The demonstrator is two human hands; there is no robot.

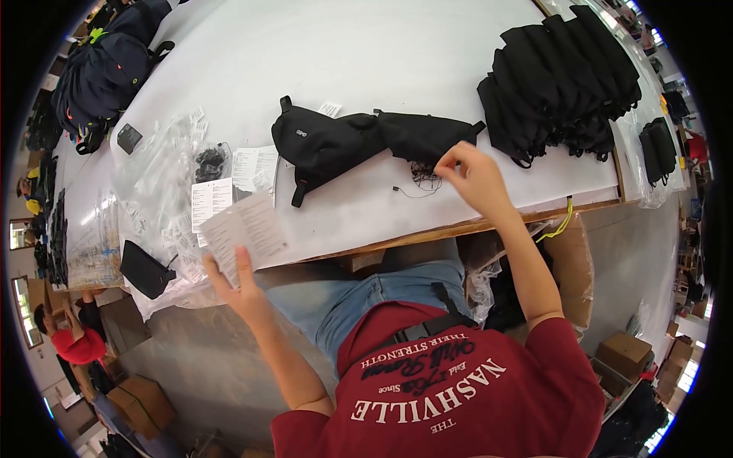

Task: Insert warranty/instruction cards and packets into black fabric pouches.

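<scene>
White printed tags (252,227), motion-blurred, slant up rightward, clamped in the left hand (238,290), its fingertips partly hidden behind them. Next, on the table (366,53), two black pouches (324,145) meet indistinctly, long axes roughly left-right. Tangled black strings (424,177) follow; the right hand (481,183) has fingertips together, whether gripping a string I cannot tell.
</scene>
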